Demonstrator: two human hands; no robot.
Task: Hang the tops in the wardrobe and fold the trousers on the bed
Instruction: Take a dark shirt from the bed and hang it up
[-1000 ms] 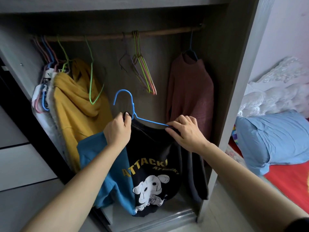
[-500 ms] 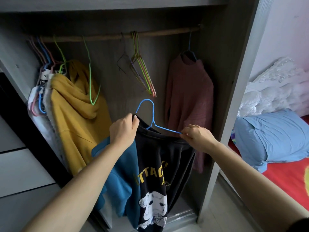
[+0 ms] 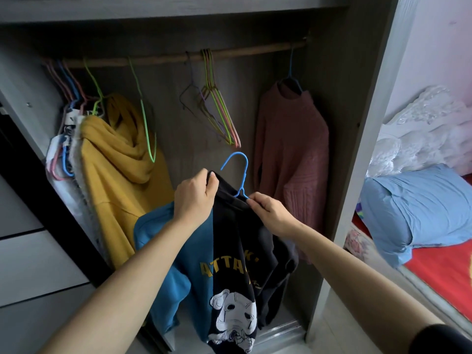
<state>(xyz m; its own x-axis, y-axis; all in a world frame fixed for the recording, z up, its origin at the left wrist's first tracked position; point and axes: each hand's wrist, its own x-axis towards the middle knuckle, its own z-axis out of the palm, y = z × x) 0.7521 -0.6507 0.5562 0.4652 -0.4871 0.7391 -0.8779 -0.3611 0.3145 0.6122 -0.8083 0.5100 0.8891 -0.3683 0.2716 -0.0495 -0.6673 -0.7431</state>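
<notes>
Black and teal cloth filled the middle of the view: a black and teal top (image 3: pixel 229 251) with yellow lettering and a white cartoon print, held up in front of the open wardrobe (image 3: pixel 357 123), below its rail (image 3: pixel 166 58) and not hung on it. A blue hanger (image 3: pixel 246 172) sat in the top's neck, its hook standing free above the fabric, in the gap between the clothes already hung.

The left hand (image 3: pixel 195 198) was closed in a fist round the top's left shoulder, fabric bunched under the fingers. The right hand (image 3: pixel 272 213) pinched the neckline between thumb and forefinger, right where the hanger's wire disappeared into the cloth. The teal sleeve hung down under the left forearm.

At the rail's left end hung a crowd of garments, with a yellow hoodie (image 3: pixel 115 187) outermost and a bare green hanger (image 3: pixel 154 149) just beside it. Near the middle of the rail hung a bunch of empty hangers (image 3: pixel 219 108). At the right end, a dusty pink sweater (image 3: pixel 291 149) hung on its own hanger.

Past the wardrobe's right side panel lay the bed (image 3: pixel 434 272), with a red sheet, a blue pillow (image 3: pixel 421 208) and white bedding (image 3: pixel 421 129) heaped behind it.
</notes>
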